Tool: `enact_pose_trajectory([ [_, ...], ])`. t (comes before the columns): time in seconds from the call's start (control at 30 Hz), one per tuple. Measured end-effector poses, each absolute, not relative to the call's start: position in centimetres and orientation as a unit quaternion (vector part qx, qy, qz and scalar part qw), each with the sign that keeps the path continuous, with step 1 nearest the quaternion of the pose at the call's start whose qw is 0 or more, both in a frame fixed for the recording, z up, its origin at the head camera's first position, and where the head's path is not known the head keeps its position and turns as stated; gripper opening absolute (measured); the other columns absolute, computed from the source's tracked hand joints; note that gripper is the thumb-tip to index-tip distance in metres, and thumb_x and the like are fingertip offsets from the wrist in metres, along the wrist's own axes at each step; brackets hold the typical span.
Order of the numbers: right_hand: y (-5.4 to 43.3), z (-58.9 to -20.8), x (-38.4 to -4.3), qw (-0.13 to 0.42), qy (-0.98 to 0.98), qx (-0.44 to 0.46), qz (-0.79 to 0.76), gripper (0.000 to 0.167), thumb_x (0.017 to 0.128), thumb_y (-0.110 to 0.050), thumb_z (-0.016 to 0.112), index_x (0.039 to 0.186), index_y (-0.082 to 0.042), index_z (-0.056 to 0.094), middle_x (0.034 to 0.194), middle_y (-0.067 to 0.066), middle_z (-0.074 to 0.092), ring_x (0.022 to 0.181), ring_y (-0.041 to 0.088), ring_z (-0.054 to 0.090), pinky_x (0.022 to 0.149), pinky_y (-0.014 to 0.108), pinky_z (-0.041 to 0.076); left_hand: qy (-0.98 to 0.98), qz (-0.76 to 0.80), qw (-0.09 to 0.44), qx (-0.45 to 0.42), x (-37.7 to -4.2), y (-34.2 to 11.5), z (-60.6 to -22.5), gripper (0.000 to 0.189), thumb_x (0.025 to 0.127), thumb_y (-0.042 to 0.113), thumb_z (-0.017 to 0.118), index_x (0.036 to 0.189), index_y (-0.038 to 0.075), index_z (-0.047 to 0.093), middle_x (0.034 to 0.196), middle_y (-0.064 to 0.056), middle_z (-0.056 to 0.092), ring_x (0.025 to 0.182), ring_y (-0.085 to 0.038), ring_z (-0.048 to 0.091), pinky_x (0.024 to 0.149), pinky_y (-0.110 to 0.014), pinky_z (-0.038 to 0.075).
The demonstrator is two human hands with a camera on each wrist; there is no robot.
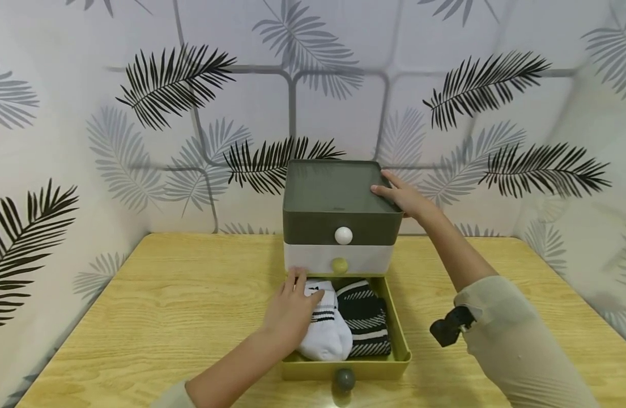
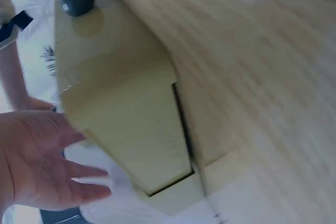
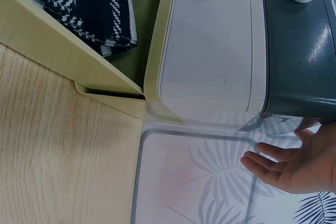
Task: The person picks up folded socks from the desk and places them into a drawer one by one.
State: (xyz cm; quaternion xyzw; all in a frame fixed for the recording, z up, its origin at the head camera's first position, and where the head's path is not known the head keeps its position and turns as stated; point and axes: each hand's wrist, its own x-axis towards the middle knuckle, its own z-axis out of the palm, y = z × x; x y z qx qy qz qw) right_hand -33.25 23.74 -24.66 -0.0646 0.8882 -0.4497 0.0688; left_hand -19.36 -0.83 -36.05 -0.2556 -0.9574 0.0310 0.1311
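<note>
A small three-tier drawer box point(image 1: 328, 190) stands on the table, dark grey-green on top, white in the middle. Its olive-yellow bottom drawer point(image 1: 313, 371) is pulled out towards me. Inside lie folded white socks point(image 1: 325, 343) with black stripes and a black-and-white patterned knit piece point(image 1: 366, 317). My left hand point(image 1: 289, 311) is over the drawer's left side, beside the white socks, with extended fingers; contact with the socks is unclear. My right hand point(image 1: 401, 195) rests on the top's right edge, fingers spread. In the right wrist view, several fingers extend beside the dark tier point(image 3: 299, 61).
The box has a white knob point(image 1: 344, 236), a yellow knob point(image 1: 339, 265) and a dark grey knob point(image 1: 345, 379). Wooden table point(image 1: 190, 294) extends to both sides. A leaf-patterned wall covering point(image 1: 251, 113) stands behind. A black device point(image 1: 451, 326) is strapped to the right sleeve.
</note>
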Motion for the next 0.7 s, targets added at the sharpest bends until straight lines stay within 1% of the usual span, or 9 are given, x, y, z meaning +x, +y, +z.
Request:
enact_pose_trajectory([
  [0.07,23.6,-24.7,-33.2,0.07,0.886,-0.066,-0.453,0.074,0.096,-0.038,0.044,0.149,-0.018,-0.003,0.151,0.018,-0.003,0.13,0.043,0.02,0.096,0.058,0.028,-0.945,-0.058,0.131,-0.293,-18.8,-1.2,-35.6,0.029,0.085,0.016,0.066,0.114,0.018,0.066,0.122,-0.011,0.053,0.114,-0.029,0.047,0.084,-0.038,0.046],
  [0.13,23.5,-24.8,-33.2,0.072,0.885,-0.068,-0.454,0.074,0.096,-0.038,0.044,0.149,-0.018,-0.003,0.151,0.018,-0.003,0.13,0.043,0.021,0.096,0.058,0.028,-0.92,-0.182,0.083,-0.337,-18.0,-1.5,-34.9,0.024,0.085,0.018,0.067,0.109,0.014,0.067,0.113,-0.006,0.06,0.102,-0.022,0.055,0.077,-0.034,0.048],
  [0.2,23.6,-24.8,-33.2,0.073,0.886,-0.07,-0.453,0.074,0.096,-0.038,0.044,0.149,-0.018,-0.004,0.151,0.018,-0.003,0.13,0.043,0.02,0.097,0.058,0.028,-0.878,-0.314,-0.012,-0.36,-16.9,-1.4,-34.4,0.019,0.086,0.018,0.065,0.104,0.011,0.069,0.102,0.001,0.064,0.09,-0.014,0.058,0.074,-0.029,0.047],
  [0.3,23.8,-24.7,-33.2,0.071,0.889,-0.071,-0.448,0.074,0.096,-0.038,0.043,0.149,-0.017,-0.004,0.151,0.018,-0.004,0.131,0.043,0.019,0.096,0.058,0.028,-0.77,-0.501,-0.207,-0.336,-15.3,-1.0,-34.4,0.018,0.09,0.013,0.06,0.102,0.002,0.068,0.092,-0.002,0.066,0.078,-0.011,0.06,0.069,-0.026,0.049],
  [0.37,23.9,-24.7,-33.2,0.068,0.891,-0.071,-0.443,0.073,0.096,-0.038,0.043,0.149,-0.017,-0.004,0.151,0.018,-0.004,0.131,0.043,0.019,0.096,0.058,0.028,-0.703,-0.567,-0.315,-0.29,-14.5,-0.7,-34.9,0.023,0.093,0.013,0.056,0.105,-0.002,0.066,0.092,-0.004,0.066,0.08,-0.013,0.062,0.068,-0.026,0.05],
  [0.43,23.8,-24.8,-33.3,0.067,0.892,-0.071,-0.442,0.073,0.096,-0.039,0.043,0.149,-0.018,-0.003,0.151,0.017,-0.004,0.131,0.043,0.019,0.096,0.058,0.029,-0.654,-0.594,-0.392,-0.255,-13.8,-0.4,-35.9,0.028,0.096,0.013,0.05,0.109,-0.009,0.062,0.096,-0.01,0.065,0.082,-0.016,0.062,0.069,-0.027,0.051],
  [0.53,23.7,-24.8,-33.3,0.069,0.89,-0.072,-0.446,0.074,0.096,-0.039,0.044,0.149,-0.018,-0.003,0.151,0.017,-0.003,0.131,0.043,0.019,0.096,0.058,0.029,-0.648,-0.583,-0.438,-0.221,-13.2,-0.2,-37.5,0.036,0.098,0.018,0.045,0.112,-0.012,0.059,0.098,-0.009,0.065,0.083,-0.009,0.06,0.071,-0.021,0.047],
  [0.6,23.7,-24.9,-33.3,0.07,0.888,-0.07,-0.449,0.074,0.096,-0.039,0.044,0.149,-0.018,-0.003,0.151,0.017,-0.003,0.13,0.043,0.02,0.096,0.058,0.029,-0.641,-0.585,-0.458,-0.191,-12.9,0.0,-38.5,0.04,0.098,0.021,0.043,0.113,-0.013,0.058,0.097,-0.007,0.065,0.079,-0.005,0.058,0.073,-0.019,0.046],
  [0.7,23.6,-24.9,-33.2,0.069,0.888,-0.069,-0.449,0.074,0.096,-0.038,0.044,0.149,-0.018,-0.003,0.151,0.018,-0.003,0.13,0.043,0.02,0.095,0.059,0.029,-0.621,-0.601,-0.487,-0.128,-12.9,0.2,-39.6,0.049,0.099,0.029,0.041,0.115,-0.014,0.056,0.097,-0.005,0.065,0.076,-0.003,0.058,0.075,-0.018,0.045],
])
